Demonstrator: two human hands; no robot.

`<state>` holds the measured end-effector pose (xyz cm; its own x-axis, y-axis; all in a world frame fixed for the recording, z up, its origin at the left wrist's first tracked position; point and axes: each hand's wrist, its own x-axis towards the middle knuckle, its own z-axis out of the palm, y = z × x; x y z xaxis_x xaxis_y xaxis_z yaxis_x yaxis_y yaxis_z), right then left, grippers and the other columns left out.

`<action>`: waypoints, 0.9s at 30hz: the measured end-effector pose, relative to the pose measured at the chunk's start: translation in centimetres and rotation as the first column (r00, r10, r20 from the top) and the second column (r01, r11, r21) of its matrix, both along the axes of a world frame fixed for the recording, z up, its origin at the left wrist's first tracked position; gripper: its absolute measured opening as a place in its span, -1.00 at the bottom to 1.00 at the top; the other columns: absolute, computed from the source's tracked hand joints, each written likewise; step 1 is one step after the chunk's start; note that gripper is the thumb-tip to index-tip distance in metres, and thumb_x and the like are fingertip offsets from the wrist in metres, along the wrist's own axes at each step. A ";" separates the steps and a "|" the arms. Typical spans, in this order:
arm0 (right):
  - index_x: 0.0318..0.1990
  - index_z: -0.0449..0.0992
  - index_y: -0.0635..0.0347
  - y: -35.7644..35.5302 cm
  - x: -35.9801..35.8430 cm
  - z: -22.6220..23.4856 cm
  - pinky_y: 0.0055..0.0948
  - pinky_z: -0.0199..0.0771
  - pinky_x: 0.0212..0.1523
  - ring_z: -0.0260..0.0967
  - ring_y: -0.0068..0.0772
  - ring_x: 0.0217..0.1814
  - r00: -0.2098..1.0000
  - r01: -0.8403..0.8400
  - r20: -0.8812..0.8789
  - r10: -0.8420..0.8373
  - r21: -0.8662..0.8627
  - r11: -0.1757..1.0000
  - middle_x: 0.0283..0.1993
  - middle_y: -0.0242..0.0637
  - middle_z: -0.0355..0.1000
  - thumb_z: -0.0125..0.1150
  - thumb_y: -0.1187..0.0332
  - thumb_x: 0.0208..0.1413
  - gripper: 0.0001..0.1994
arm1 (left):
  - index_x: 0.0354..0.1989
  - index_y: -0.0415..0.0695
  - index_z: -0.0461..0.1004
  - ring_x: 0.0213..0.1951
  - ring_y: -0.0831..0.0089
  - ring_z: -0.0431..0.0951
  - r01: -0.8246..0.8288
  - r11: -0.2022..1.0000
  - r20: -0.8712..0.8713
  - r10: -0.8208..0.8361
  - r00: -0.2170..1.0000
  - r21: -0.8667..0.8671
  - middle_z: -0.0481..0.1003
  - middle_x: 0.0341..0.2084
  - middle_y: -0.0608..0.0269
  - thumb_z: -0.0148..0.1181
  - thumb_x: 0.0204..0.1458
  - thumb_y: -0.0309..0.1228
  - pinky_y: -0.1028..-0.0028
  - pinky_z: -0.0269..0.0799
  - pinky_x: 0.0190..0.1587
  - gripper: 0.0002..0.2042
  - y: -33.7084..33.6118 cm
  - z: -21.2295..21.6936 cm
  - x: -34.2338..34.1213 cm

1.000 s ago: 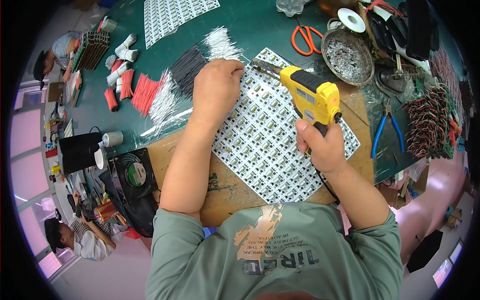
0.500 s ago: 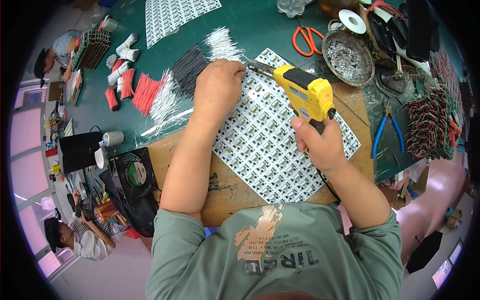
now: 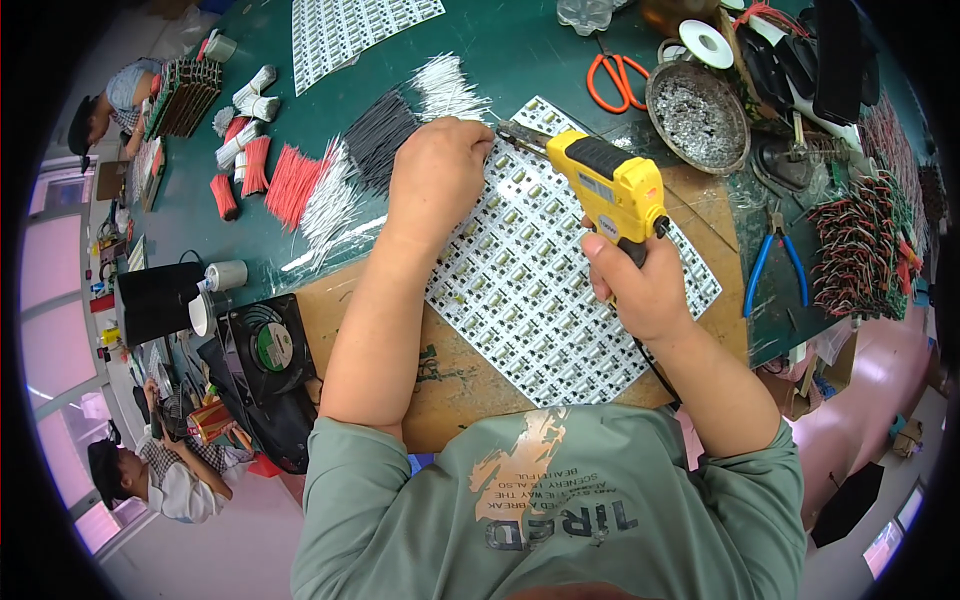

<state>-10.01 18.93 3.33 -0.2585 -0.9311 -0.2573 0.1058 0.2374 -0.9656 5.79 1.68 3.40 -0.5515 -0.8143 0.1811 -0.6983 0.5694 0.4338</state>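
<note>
My right hand [image 3: 645, 285] is wrapped round the grip of a yellow and black soldering gun [image 3: 607, 185]. The gun's metal tip points up and left, close beside the fingers of my left hand [image 3: 437, 175]. Those fingers are pinched together at the upper left edge of a white circuit board panel [image 3: 540, 290] covered in rows of small parts; what they pinch is too small to make out. Just beyond the left hand lie black wires [image 3: 380, 140] and white wires [image 3: 447, 88]. The panel rests slantwise on a brown work board [image 3: 350, 370].
Orange-handled scissors [image 3: 615, 82], a round pan of silvery scraps [image 3: 697, 115] and blue-handled pliers [image 3: 776, 262] lie to the right. Beyond the pliers are wired boards [image 3: 862, 245]. Red wires [image 3: 290, 187] and a fan [image 3: 266, 348] are at left. Another panel [image 3: 350, 40] lies at the far side.
</note>
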 end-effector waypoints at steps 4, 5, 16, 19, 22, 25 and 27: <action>-0.06 0.44 0.33 0.0 0.0 -0.2 -0.49 0.37 -0.17 0.34 -0.56 -0.23 1.000 0.001 0.002 -0.001 -0.019 1.000 -0.26 -0.33 0.45 0.23 0.27 0.12 -0.67 | -0.30 -0.16 0.62 -0.24 0.13 0.56 -0.001 1.000 -0.003 0.001 1.000 0.017 0.58 -0.33 0.08 0.14 -0.02 -0.45 0.30 0.45 -0.11 -0.84 0.0 0.1 0.0; -0.06 0.44 0.33 0.0 0.0 -0.2 -0.49 0.37 -0.17 0.34 -0.56 -0.23 1.000 0.002 0.001 -0.002 -0.019 1.000 -0.26 -0.33 0.45 0.23 0.27 0.12 -0.67 | -0.30 -0.16 0.62 -0.24 0.13 0.56 -0.001 1.000 -0.004 0.001 1.000 0.017 0.58 -0.33 0.08 0.14 -0.02 -0.45 0.30 0.45 -0.11 -0.84 0.0 0.1 0.0; -0.15 0.47 0.31 0.0 0.1 -0.3 -0.46 0.39 -0.27 0.38 -0.50 -0.32 0.997 0.028 -0.073 -0.029 -0.010 1.000 -0.34 -0.30 0.45 0.24 0.26 0.11 -0.71 | -0.29 -0.16 0.62 -0.24 0.12 0.57 0.004 1.000 0.009 -0.005 1.000 0.025 0.58 -0.32 0.06 0.14 -0.01 -0.44 0.30 0.45 -0.11 -0.83 -0.2 0.0 0.0; -0.18 0.46 0.29 0.2 -0.3 0.2 -0.56 0.32 -0.49 0.30 -0.64 -0.51 0.990 0.006 0.141 -0.016 0.078 0.997 -0.49 -0.41 0.39 0.24 0.27 0.11 -0.74 | -0.29 -0.16 0.61 -0.25 0.11 0.57 -0.012 0.999 0.011 0.012 1.000 0.036 0.58 -0.32 0.06 0.14 -0.01 -0.44 0.30 0.45 -0.12 -0.83 -0.2 0.1 0.0; -0.19 0.44 0.28 0.2 0.2 0.0 -0.64 0.20 -0.62 0.20 -0.74 -0.63 0.982 0.081 0.173 -0.081 0.007 0.997 -0.58 -0.49 0.31 0.23 0.29 0.12 -0.76 | -0.29 -0.15 0.61 -0.25 0.11 0.57 -0.016 0.999 0.003 0.016 1.000 0.039 0.58 -0.32 0.05 0.14 -0.01 -0.44 0.30 0.45 -0.12 -0.83 -0.1 0.2 -0.1; -0.14 0.42 0.30 0.2 0.1 0.2 -0.64 0.23 -0.60 0.22 -0.72 -0.61 0.983 0.054 0.176 -0.053 -0.001 0.999 -0.57 -0.47 0.33 0.22 0.29 0.12 -0.73 | -0.29 -0.15 0.62 -0.25 0.11 0.57 -0.021 0.999 0.012 0.021 1.000 0.040 0.58 -0.32 0.05 0.14 -0.01 -0.43 0.30 0.45 -0.12 -0.83 -0.1 0.2 0.0; -0.14 0.42 0.30 0.2 0.1 0.1 -0.64 0.23 -0.60 0.23 -0.72 -0.61 0.980 0.062 0.187 -0.060 -0.006 0.998 -0.57 -0.47 0.33 0.22 0.29 0.13 -0.73 | -0.28 -0.15 0.62 -0.25 0.10 0.57 -0.019 0.999 0.014 0.019 1.000 0.043 0.58 -0.32 0.05 0.14 -0.01 -0.43 0.30 0.45 -0.12 -0.83 -0.1 0.3 -0.1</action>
